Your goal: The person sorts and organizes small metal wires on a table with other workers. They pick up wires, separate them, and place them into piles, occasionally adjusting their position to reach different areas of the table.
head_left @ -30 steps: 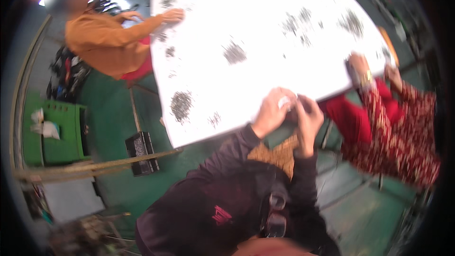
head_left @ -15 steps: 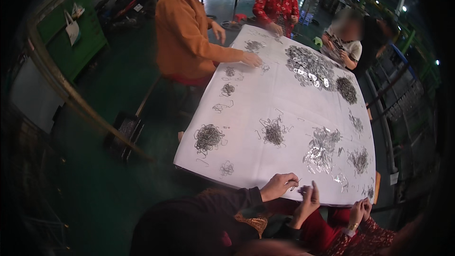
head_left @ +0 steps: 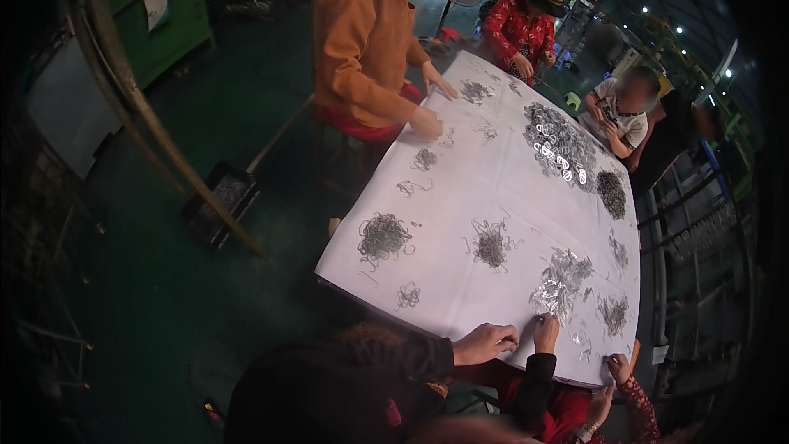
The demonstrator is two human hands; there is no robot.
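Observation:
At the near edge of a white-covered table (head_left: 444,279), my left hand (head_left: 485,344) is closed, fingertips together around what looks like a small dark wire piece, mostly hidden by the fingers. My right hand (head_left: 545,334) points down with curled fingers at the near side of a heap of shiny metal pieces (head_left: 563,275). What its fingertips hold, if anything, is hidden. Beyond my left hand lies a pile of bent wire hooks (head_left: 491,247). Another pile of wire hooks (head_left: 383,237) sits farther left, with a small cluster (head_left: 408,295) nearer the edge.
At my right, a person's patterned red sleeve (head_left: 641,403) reaches the table corner. A person in orange (head_left: 362,49) works along the left side. Others in red (head_left: 514,29) and white (head_left: 620,111) are at the far side. A large heap of metal rings (head_left: 559,144) lies there.
My right hand has gone from raised above the table edge down to the shiny heap. My left hand stays near the edge, lower now. The view has shifted; the person in orange has drawn one hand back.

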